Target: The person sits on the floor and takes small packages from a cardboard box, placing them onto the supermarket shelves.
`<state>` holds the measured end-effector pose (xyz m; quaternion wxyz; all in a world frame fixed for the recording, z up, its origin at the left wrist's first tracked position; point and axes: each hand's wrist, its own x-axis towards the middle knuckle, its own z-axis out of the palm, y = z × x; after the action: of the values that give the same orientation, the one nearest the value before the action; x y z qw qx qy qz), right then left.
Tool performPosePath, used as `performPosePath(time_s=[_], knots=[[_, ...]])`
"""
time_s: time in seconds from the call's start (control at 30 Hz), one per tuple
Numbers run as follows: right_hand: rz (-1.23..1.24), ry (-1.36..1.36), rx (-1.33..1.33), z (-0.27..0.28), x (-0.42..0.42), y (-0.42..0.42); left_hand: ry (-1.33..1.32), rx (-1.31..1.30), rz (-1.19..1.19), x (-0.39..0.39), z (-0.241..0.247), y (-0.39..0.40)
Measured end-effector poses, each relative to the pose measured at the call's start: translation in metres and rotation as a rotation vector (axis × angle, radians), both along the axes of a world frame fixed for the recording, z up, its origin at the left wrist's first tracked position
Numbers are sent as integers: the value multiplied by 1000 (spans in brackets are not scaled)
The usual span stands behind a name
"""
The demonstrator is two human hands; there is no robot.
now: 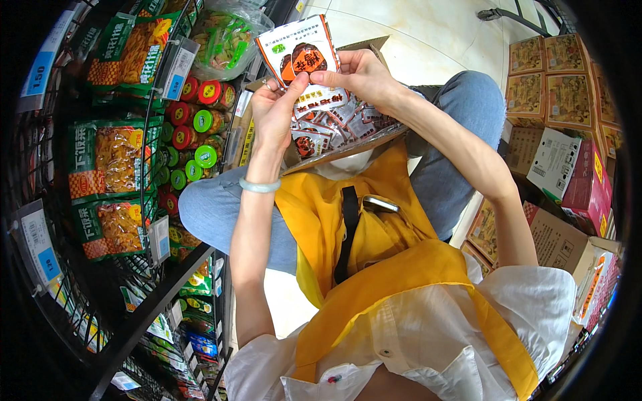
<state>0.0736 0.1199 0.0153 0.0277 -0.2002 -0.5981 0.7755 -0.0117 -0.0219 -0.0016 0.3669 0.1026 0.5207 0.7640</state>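
My left hand (276, 108), with a ring on a finger and a pale bangle at the wrist, pinches the lower left edge of a white food packet (302, 55) with orange trim. My right hand (361, 75) pinches the same packet at its lower right corner. Both thumbs lie on the printed face, close together. Just below my hands stands an open cardboard box (346, 149) holding many small packets (313, 143) of similar print. Another white packet face (323, 100) shows directly under the held one, partly hidden; whether it is held too, I cannot tell.
At left, wire shelves (146, 145) carry green snack packets (120, 160), lidded jars (203, 120) and price tags (180, 67). A clear plastic bag (228, 40) of packets sits at the upper left. Stacked cartons (569, 80) stand on the right. My bent knees flank the open box.
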Motion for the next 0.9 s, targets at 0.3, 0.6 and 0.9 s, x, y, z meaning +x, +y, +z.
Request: performPosePath(time_s=[0.3,0.6,0.9], knots=[[-6,4,-116,4,-4,10,-77,71,107,-12,2,1],[-32,39,140,16,3,10,43,-109,-157,-6,16,-5],[72,51,19,-1,4,4,198,-14,-69,-5,13,-2]])
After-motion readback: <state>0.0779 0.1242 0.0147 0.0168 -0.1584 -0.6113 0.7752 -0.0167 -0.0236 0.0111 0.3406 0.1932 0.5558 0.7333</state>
